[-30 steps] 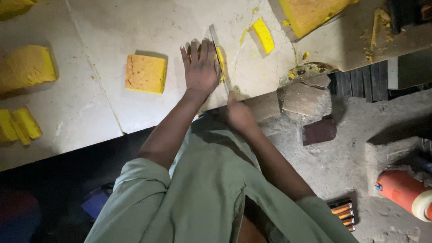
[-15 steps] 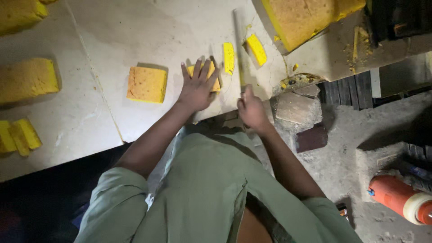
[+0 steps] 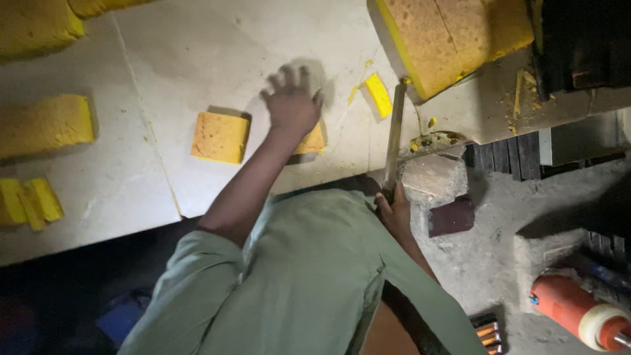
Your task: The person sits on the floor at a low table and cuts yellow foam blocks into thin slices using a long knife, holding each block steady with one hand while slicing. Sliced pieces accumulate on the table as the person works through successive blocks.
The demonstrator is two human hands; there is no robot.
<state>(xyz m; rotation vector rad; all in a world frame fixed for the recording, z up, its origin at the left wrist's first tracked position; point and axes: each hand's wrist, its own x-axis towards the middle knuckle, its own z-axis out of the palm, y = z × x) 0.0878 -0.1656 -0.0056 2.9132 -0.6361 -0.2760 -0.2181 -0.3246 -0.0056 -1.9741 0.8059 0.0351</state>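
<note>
- My left hand (image 3: 292, 105) lies flat in the upper middle of the frame, fingers spread wide, palm pressing down on a yellow sponge piece (image 3: 311, 141) whose corner shows at my wrist.
- My right hand (image 3: 394, 213) sits just right of centre at the table edge, closed round the handle of a long knife (image 3: 394, 135); the blade runs up the frame across the pale tabletop (image 3: 197, 52).
- Just left of my left hand, apart from it, lies a square sponge block (image 3: 221, 137).
- A thin yellow strip (image 3: 378, 95) lies just beside the blade, up and to its left.
- The knife tip reaches a big sponge slab (image 3: 453, 36) at the upper right of the frame.
- Far left: a larger sponge block (image 3: 45, 125), and below it a few small yellow strips (image 3: 29, 202).
- A further sponge piece (image 3: 36, 25) fills the upper left corner.
- Lower right, on the floor, lies a red cylinder with a pale end (image 3: 572, 312).
</note>
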